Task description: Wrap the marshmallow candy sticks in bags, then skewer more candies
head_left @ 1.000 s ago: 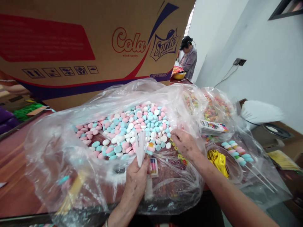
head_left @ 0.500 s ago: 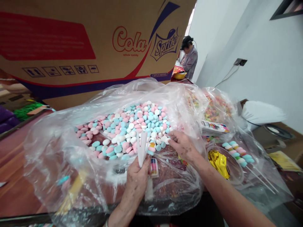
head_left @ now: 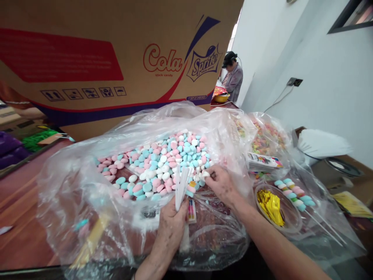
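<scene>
We see the left hand (head_left: 171,225) closed around a bundle of white sticks (head_left: 181,186), long axis upright, tips fanning up and slightly right over the clear bag (head_left: 72,186) of candies (head_left: 163,163). Stick bottoms are hidden in the fist. Right hand (head_left: 223,184) fingers pinch a white candy at the pile's edge. Cardboard box (head_left: 101,58) behind; finished skewers (head_left: 294,192) lie right on the bench (head_left: 20,217).

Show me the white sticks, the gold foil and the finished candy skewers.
white sticks (head_left: 181,186), head view, middle of the bundle above the left hand.
gold foil (head_left: 271,202), head view, centre of the crumple.
finished candy skewers (head_left: 294,191), head view, candy row.
</scene>
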### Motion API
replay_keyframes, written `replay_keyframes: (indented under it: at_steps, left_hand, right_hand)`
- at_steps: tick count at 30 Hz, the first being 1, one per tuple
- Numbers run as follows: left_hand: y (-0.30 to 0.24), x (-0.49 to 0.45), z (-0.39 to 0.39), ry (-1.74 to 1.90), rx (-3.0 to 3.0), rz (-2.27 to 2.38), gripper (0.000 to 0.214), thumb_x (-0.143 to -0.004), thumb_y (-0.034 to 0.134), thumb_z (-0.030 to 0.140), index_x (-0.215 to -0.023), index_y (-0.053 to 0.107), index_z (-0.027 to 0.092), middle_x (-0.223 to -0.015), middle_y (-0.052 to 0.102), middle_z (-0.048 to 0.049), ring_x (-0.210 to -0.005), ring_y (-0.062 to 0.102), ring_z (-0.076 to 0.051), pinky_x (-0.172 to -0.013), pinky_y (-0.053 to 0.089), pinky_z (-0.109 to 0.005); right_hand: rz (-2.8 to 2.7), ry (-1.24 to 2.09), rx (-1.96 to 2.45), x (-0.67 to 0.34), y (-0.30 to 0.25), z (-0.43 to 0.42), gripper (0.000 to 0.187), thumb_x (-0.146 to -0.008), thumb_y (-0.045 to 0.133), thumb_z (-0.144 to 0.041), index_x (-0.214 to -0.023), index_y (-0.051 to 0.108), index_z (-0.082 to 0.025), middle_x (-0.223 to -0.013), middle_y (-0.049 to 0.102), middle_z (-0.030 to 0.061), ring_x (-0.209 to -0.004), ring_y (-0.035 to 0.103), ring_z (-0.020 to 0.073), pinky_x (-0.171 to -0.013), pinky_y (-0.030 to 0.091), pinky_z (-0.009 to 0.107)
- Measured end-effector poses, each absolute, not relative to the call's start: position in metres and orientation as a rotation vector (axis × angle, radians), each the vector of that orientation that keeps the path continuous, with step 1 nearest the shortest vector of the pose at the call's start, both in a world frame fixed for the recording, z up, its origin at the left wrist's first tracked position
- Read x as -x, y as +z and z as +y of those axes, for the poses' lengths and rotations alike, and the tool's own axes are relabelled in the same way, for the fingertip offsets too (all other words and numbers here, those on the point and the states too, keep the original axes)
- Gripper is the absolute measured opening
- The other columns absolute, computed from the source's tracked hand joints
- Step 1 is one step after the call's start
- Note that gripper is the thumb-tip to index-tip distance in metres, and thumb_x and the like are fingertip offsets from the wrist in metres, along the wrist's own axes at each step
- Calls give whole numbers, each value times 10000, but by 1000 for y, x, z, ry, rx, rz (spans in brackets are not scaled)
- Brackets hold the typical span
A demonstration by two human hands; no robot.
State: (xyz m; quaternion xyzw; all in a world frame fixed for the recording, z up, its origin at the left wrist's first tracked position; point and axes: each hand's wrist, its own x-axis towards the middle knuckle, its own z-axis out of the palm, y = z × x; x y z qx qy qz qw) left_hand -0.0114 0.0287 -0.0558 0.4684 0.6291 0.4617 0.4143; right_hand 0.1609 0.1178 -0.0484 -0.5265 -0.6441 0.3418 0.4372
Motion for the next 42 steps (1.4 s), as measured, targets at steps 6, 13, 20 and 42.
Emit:
replay_keyframes:
  at_steps: [6, 13, 20, 42]
  left_hand:
    - [-53, 11, 26, 1124, -1280, 1552, 308, -801, 561, 364, -549, 550, 187, -514, 473, 36, -529, 419, -148, -543, 336, -249]
    - [-59, 11, 29, 1103, -1344, 1540, 278, -820, 548, 373, -625, 610, 185, -519, 520, 28, -529, 463, -160, -532, 330, -247]
    - [-59, 11, 28, 1073, -1338, 1563, 284, -843, 529, 370, -640, 596, 183, -545, 506, 35, -551, 459, -154, -545, 339, -246]
    - [-58, 12, 30, 1064, -1326, 1537, 311, -831, 526, 356, -566, 502, 193, -536, 463, 43, -549, 419, -144, -553, 324, -251]
  right_hand:
    - [-1359, 1125, 1154, -161, -44, 116, 272, -793, 590, -369, -976, 601, -167, -780, 666, 20, -614, 615, 145, -569, 515, 266]
    - [-1269, 1177, 1084, -159, -50, 116, 316, -753, 682, -414, -965, 653, -181, -811, 699, 27, -694, 634, 158, -630, 534, 271]
    - [-1356, 1125, 1082, -160, -49, 114, 259, -781, 663, -367, -970, 652, -190, -791, 699, 9, -684, 643, 156, -621, 529, 261]
    - [-1685, 788, 1050, -171, -40, 111, 214, -842, 592, -240, -980, 740, -308, -1005, 736, -28, -955, 671, 180, -909, 519, 349]
